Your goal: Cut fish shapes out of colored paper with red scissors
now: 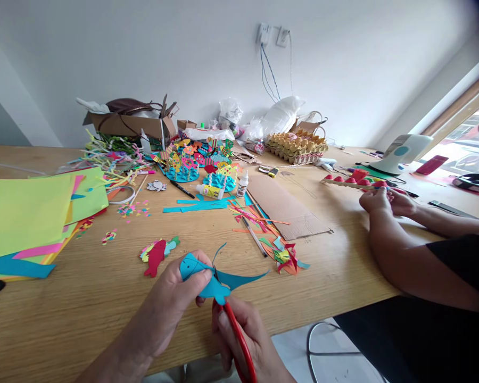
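My left hand (pixel 183 287) pinches a blue paper fish shape (pixel 213 289) between thumb and fingers, just above the table's front edge. Around the red handles of a pair of scissors (pixel 239 340) my right hand (pixel 245 332) is closed. The scissor blades point up and away at the paper, partly hidden by it. A curved blue offcut (pixel 241 279) hangs off the right side of the fish. On the wooden table, just beyond my left hand, lies a small pile of cut paper fish with a red one (pixel 155 258) on top.
Coloured paper sheets (pixel 27 213) lie at the left. Paper scraps (pixel 285 255), a pen (pixel 254 238) and cardboard (pixel 287 207) are beyond my hands. Glue bottles (pixel 210 191) stand or lie near decorated fish pieces (pixel 183 167). At right, another person's hands (pixel 383 201) hold a red-topped strip.
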Demonstrator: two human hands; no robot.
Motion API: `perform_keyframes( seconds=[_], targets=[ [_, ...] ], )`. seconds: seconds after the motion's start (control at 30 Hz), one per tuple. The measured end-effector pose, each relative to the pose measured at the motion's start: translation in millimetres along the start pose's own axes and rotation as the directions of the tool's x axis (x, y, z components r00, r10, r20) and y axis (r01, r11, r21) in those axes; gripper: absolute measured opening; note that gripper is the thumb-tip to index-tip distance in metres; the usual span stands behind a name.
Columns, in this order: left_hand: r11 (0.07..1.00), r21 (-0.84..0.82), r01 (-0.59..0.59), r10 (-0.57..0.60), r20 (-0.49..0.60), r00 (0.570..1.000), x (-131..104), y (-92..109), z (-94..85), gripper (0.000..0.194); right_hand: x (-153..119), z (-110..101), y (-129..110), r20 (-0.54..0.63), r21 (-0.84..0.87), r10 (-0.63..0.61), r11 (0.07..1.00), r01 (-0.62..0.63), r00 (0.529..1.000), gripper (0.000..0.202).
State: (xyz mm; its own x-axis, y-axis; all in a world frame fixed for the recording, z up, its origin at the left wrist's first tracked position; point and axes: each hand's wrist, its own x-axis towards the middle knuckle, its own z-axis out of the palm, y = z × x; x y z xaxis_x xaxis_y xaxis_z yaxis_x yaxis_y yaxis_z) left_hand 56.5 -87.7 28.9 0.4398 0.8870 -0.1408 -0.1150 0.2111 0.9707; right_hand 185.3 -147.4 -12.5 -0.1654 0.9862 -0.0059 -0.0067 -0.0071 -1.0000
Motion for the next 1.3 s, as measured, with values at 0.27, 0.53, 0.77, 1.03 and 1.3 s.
perform_keyframes(
  seconds=[0.27, 0.53, 0.77, 1.03, 1.3],
  targets=[
    [0.999, 0.001, 0.048, -0.048, 0.029, 0.998, 1, 4, -5.4, 0.012, -3, 0, 4, 0.028, -0.021, 0.002, 1.000, -0.001, 1.000, 0.051],
    [0.998, -0.040, 0.058, -0.057, 0.023, 0.998, -2, 6, -3.0, 0.012, -6, 0, 8, 0.066, 0.061, -0.006, 0.998, 0.002, 0.998, 0.048],
    [0.997, -0.054, 0.048, -0.048, 0.002, 0.999, -2, 1, -1.6, 0.011, -6, -1, 11, 0.066, 0.112, -0.008, 0.994, 0.000, 0.998, 0.048],
    [0.998, -0.037, 0.048, -0.047, 0.014, 0.999, -4, 3, -1.2, 0.011, -7, -3, 8, 0.056, 0.104, 0.007, 0.994, -0.013, 0.998, 0.049],
    [0.996, 0.044, 0.076, -0.082, 0.140, 0.987, -1, 6, -7.7, 0.014, -10, -6, 5, 0.071, 0.015, 0.021, 1.000, -0.022, 0.997, 0.052]
  ],
)
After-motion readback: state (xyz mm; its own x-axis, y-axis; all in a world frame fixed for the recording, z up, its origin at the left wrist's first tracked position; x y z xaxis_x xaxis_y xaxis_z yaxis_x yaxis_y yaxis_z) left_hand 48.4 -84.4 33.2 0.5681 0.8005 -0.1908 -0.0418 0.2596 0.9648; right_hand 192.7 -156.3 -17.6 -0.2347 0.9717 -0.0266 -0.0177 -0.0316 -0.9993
